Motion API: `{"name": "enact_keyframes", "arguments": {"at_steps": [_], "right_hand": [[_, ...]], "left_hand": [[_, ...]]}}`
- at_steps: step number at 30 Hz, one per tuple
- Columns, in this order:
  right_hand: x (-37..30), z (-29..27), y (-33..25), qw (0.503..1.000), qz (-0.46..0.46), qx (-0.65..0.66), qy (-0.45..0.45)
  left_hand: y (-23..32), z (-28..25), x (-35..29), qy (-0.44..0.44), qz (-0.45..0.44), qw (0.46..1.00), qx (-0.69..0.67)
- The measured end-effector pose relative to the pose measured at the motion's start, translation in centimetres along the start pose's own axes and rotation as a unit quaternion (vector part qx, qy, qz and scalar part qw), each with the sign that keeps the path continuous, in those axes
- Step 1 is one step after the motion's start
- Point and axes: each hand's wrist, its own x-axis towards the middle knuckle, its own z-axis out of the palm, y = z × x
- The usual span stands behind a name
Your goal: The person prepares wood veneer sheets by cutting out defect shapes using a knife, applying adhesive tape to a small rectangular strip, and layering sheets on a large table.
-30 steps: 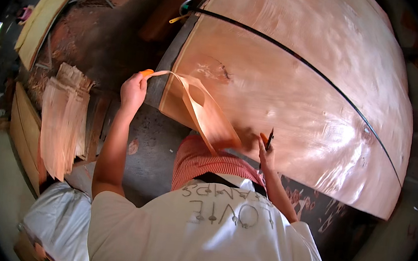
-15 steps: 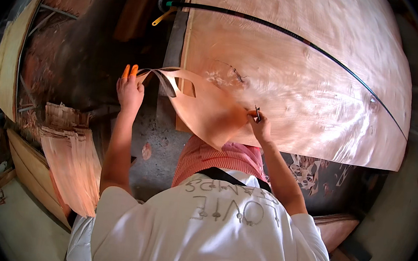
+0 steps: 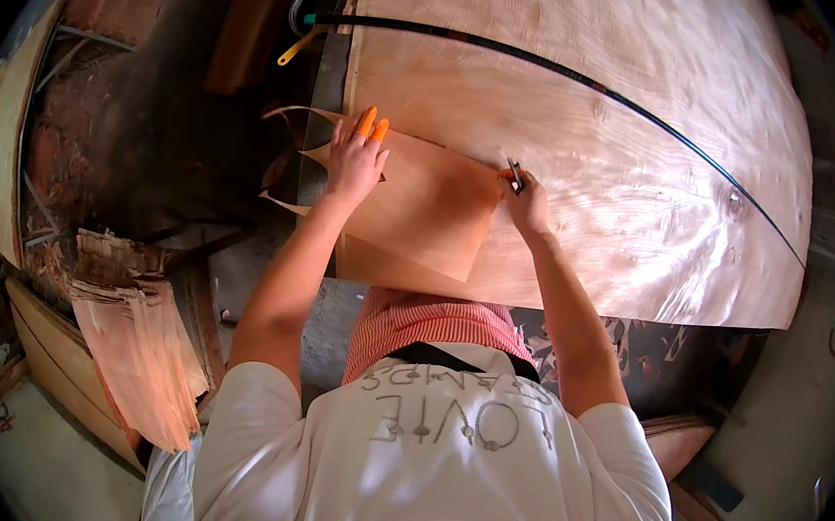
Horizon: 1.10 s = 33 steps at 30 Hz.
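A thin sheet of wood veneer [image 3: 433,207] lies over the near left corner of a large stack of veneer [image 3: 628,160]. Its left end is torn into narrow strips that stick out past the stack's edge. My left hand [image 3: 355,162], with orange covers on two fingers, rests on the sheet with fingers stretched out. At the sheet's far right corner, my right hand [image 3: 526,207] is closed around a small dark tool [image 3: 515,176]. An orange cover shows on a right fingertip beside the sheet's corner; whether it also pinches the sheet I cannot tell.
A long thin dark rod [image 3: 556,71] bends across the stack, with a yellow-handled piece [image 3: 297,48] near its left end. Pale veneer strips [image 3: 133,344] are piled at the lower left. Veneer scraps [image 3: 620,345] lie below the stack's near edge.
The veneer sheet was lifted and curved at its left end; now it lies flatter on the stack. My left hand has moved right onto it. My right hand has moved slightly away from me.
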Motion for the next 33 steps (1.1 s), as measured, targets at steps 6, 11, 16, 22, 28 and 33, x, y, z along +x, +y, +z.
{"name": "enact_keyframes", "arguments": {"at_steps": [6,11,16,22,28,33], "right_hand": [[4.0,0.0,-0.7,0.998,-0.008,-0.067,-0.008],[5.1,-0.1,-0.1,0.996,-0.026,-0.086,0.018],[4.3,-0.3,-1.3,0.974,-0.126,-0.117,0.145],[-1.4,1.4,0.6,0.987,-0.064,-0.104,-0.108],[-1.6,0.7,-0.8,0.983,0.037,-0.050,-0.174],[-2.3,0.6,-0.6,0.968,-0.085,-0.032,-0.233]], "left_hand": [[2.1,2.8,-1.0,-0.007,-0.038,0.999,0.007],[3.0,3.5,-0.9,0.010,-0.071,0.997,0.004],[3.1,3.9,-1.2,0.017,-0.084,0.996,0.016],[3.3,3.6,-0.8,0.018,-0.090,0.996,0.012],[0.8,4.0,-1.0,0.075,-0.189,0.979,0.015],[-0.3,4.4,-1.3,0.077,-0.205,0.976,0.017]]}}
